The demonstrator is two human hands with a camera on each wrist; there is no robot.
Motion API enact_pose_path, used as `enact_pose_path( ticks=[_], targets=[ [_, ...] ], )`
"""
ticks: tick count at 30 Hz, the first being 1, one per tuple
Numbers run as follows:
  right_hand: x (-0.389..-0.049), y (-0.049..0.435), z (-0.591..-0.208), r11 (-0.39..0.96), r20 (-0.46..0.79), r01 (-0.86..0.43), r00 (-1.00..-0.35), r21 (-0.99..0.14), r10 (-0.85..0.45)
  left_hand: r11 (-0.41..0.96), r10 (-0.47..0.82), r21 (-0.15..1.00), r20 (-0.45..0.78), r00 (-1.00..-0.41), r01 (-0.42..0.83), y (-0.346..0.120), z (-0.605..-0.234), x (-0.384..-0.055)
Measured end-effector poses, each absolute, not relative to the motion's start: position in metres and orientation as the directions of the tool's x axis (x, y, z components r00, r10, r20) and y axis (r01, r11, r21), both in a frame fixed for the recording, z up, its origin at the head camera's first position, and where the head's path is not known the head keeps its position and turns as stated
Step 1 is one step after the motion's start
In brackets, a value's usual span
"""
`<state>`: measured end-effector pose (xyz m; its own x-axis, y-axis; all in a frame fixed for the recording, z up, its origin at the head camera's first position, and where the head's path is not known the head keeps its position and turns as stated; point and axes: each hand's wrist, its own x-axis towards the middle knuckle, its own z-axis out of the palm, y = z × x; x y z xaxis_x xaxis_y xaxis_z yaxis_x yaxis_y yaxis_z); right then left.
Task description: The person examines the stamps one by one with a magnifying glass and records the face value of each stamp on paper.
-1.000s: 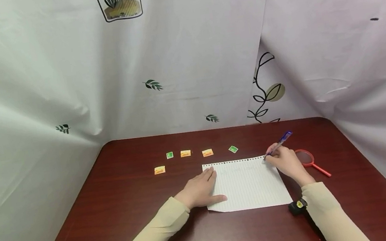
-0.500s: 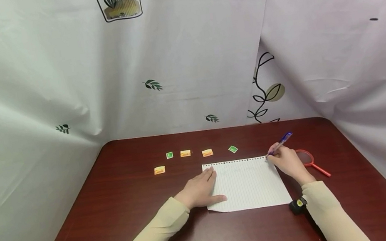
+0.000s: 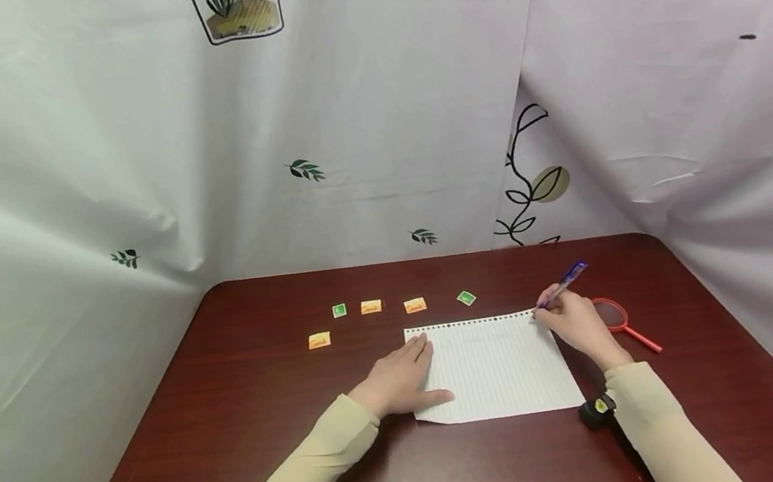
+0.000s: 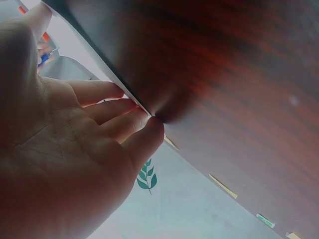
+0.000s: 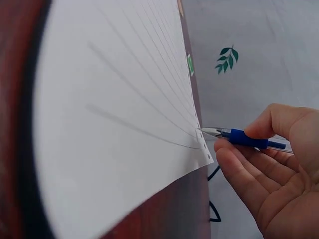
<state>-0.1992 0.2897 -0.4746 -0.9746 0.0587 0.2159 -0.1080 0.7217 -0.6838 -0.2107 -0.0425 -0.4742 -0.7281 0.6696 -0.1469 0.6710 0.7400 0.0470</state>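
Note:
A lined sheet of paper [image 3: 498, 371] with a punched far edge lies on the dark red table. My left hand [image 3: 399, 378] rests flat on its left side, thumb spread toward the near edge. In the left wrist view the fingers [image 4: 132, 122] press down along the paper's edge. My right hand [image 3: 576, 326] pinches a blue pen [image 3: 563, 283] near its tip, at the sheet's far right corner. Up close in the right wrist view, the pen's blue grip [image 5: 248, 139] sits between thumb and fingers, its point right at the paper beside the punched holes.
Several small orange cards [image 3: 371, 307] and green cards [image 3: 467, 298] lie beyond the sheet. A red magnifying glass [image 3: 625, 321] rests to the right of my right hand. A patterned white curtain [image 3: 372, 150] hangs behind the table [image 3: 235, 433].
The pen and my right hand have shifted slightly right and away from me, to the sheet's far right corner. My left hand has stayed in place.

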Motion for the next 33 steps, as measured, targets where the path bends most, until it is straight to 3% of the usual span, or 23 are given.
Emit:
enact_pose_path(
  ticks=[33],
  targets=[
    [-0.1968,0.2916,-0.4739,0.735,0.178,-0.064,-0.981,-0.675,0.078,0.731,0.681,0.049,-0.136,-0.72,0.681,-0.0431,-0.4737,-0.2105]
  ],
)
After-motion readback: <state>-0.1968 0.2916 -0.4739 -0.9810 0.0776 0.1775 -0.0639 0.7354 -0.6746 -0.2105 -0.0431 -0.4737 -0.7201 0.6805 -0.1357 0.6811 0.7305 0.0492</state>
